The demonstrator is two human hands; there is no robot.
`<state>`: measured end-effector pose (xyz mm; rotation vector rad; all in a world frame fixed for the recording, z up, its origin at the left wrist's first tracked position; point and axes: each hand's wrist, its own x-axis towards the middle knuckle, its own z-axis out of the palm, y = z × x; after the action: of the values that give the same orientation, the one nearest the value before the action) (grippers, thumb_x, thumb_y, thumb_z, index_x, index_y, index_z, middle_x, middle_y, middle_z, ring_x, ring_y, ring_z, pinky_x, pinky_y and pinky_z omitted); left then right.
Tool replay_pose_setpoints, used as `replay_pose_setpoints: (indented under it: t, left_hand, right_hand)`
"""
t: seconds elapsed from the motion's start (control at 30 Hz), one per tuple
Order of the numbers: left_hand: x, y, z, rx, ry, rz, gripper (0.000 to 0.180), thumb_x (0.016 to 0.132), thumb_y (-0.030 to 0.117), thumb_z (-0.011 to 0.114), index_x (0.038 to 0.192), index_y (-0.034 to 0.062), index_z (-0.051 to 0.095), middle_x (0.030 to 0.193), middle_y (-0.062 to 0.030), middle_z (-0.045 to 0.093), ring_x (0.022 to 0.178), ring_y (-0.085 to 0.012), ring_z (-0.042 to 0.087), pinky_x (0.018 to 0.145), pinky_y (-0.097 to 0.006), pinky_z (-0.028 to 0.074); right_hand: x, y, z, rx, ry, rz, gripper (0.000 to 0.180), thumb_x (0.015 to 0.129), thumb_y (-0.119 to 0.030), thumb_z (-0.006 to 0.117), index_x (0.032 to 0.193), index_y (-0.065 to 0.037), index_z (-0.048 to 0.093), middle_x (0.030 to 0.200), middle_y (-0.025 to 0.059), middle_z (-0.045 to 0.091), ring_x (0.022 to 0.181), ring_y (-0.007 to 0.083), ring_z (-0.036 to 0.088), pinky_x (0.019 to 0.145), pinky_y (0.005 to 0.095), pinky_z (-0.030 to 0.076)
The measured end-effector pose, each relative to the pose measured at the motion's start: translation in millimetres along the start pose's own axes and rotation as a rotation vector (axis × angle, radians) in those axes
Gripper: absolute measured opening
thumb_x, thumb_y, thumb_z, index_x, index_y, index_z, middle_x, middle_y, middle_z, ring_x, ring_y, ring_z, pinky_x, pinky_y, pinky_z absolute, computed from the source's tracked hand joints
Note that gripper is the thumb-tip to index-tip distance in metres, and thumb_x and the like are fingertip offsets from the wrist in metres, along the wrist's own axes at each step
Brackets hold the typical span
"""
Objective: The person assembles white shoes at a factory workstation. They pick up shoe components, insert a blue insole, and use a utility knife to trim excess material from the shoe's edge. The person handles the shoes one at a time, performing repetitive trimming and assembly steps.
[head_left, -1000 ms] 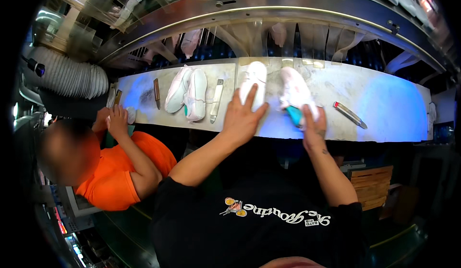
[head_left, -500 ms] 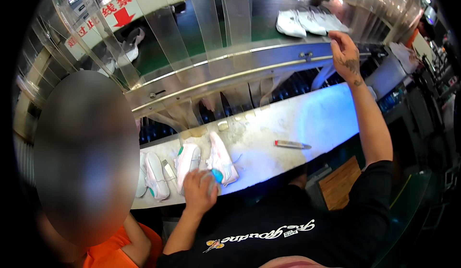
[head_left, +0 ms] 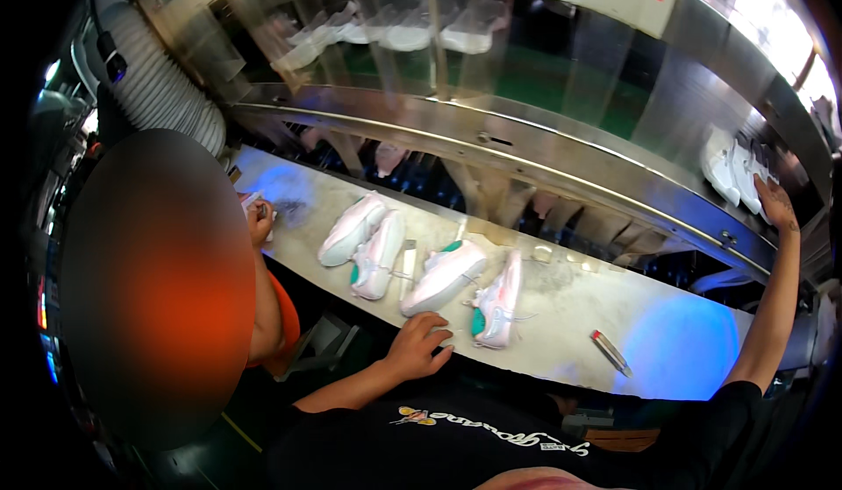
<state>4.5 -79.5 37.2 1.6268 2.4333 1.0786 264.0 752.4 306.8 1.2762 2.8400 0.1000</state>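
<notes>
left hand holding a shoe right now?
No. The left hand rests empty on the bench edge, just short of the nearest shoe.

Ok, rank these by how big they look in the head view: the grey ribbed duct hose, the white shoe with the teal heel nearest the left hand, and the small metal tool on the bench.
1. Grey ribbed duct hose
2. White shoe with teal heel
3. Small metal tool
The fisheye lens makes true sizes unsure.
</notes>
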Motion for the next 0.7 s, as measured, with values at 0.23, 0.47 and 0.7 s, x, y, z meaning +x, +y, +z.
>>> replay_pose_setpoints:
  t: [0.23, 0.47, 0.7]
  left_hand:
    - [-12.4, -13.5, -10.6, -0.193, 0.034, 0.039, 0.025, 0.087, 0.015, 0.087, 0.108, 0.0065, 0.076, 0.121, -0.0131, 0.069, 0.112, -0.0360, 0.069, 0.095, -0.046, 0.058]
    - [-54.7, -23.7, -46.7, -0.164, 0.200, -0.140, 0.021, 0.086, 0.011, 0.086, 0.103, 0.0050, 0.078, 0.118, -0.0132, 0.072, 0.109, -0.0358, 0.070, 0.094, -0.045, 0.059]
    - [-41.0, 6.3, -44.2, -0.199, 0.243, -0.141, 0.026, 0.084, 0.007, 0.085, 0.108, 0.0029, 0.076, 0.118, -0.0159, 0.071, 0.105, -0.0382, 0.070, 0.090, -0.045, 0.059]
  right_hand:
    - [9.4, -307.6, -57.2, -0.090, -0.121, -0.099, 0.078, 0.110, -0.066, 0.046, 0.121, 0.004, 0.078, 0.134, 0.0334, 0.072, 0.130, 0.0441, 0.069, 0.112, 0.0494, 0.052]
    - [21.2, -566.2, -94.1, 0.011, 0.058, -0.262, 0.096, 0.103, -0.085, 0.037, 0.135, -0.004, 0.077, 0.144, 0.0271, 0.070, 0.140, 0.0421, 0.064, 0.116, 0.0478, 0.050]
    - [-39.4, -653.9, -73.1, 0.754, 0.337, -0.478, 0.054, 0.103, -0.053, 0.065, 0.104, -0.002, 0.082, 0.102, 0.0247, 0.080, 0.106, 0.0446, 0.077, 0.094, 0.0522, 0.060]
